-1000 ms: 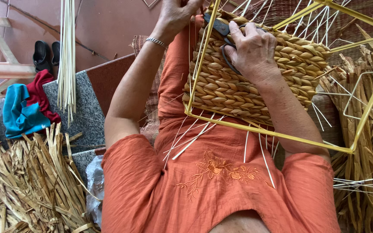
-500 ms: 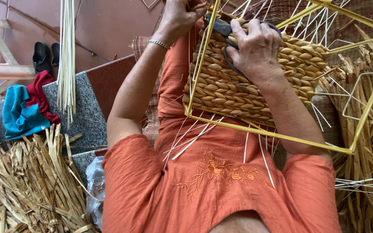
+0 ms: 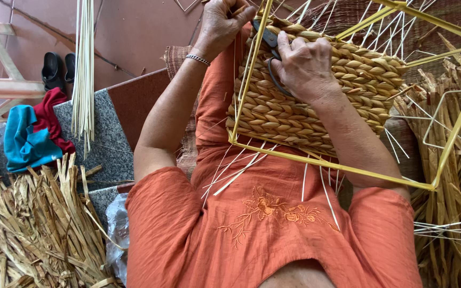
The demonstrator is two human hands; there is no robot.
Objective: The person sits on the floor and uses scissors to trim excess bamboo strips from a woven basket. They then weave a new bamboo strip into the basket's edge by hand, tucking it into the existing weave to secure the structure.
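Frame [image 3: 342,169] of yellow metal rods, tilted across the lap, part-filled with a braided straw panel [image 3: 316,101]. Dried straw heaps [image 3: 33,229] at the left and along the right edge. Bundle of pale reeds [image 3: 84,69] upright at the upper left, near teal and red cloths [image 3: 28,136] and black sandals [image 3: 57,66]. Right hand [image 3: 302,66] pressed flat on the weave, fingers closed around dark scissors [image 3: 270,45]. Left hand [image 3: 222,21] clenched at the frame's top corner, pinching a strand there. Bracelet [image 3: 197,58] on the left wrist.
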